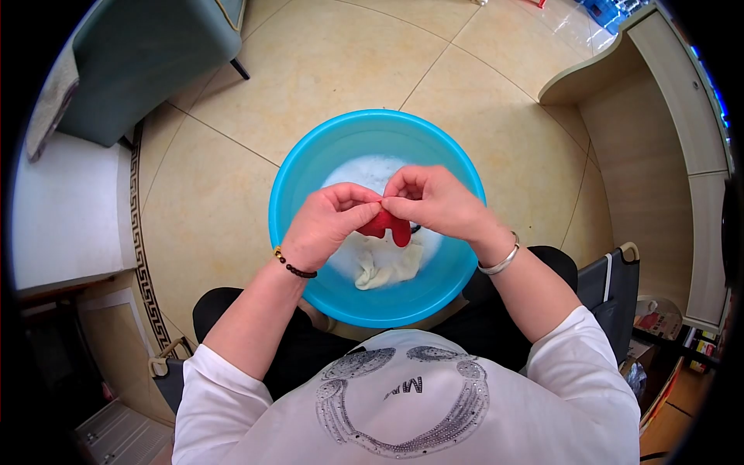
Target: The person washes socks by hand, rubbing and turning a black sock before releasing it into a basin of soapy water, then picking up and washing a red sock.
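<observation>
Over a round blue basin (pixel 285 186), my left hand (pixel 329 221) and my right hand (pixel 434 203) meet fingertip to fingertip. Both are closed in a pinch on a small red cloth piece (pixel 399 230), which hangs down below the fingers in two lobes. Its exact kind cannot be made out. White suds (pixel 360 172) fill the bottom of the basin. A cream-coloured wet cloth (pixel 391 263) lies crumpled in them, on the side nearer to me. Something small and dark shows just behind the red cloth, mostly hidden.
The basin stands on a tiled floor (pixel 325 70) between my knees. A grey-green chair (pixel 163 62) is at the upper left, above a white surface (pixel 70 213). To the right stands a pale wooden cabinet (pixel 643 139). A dark folding seat (pixel 612 291) is under me.
</observation>
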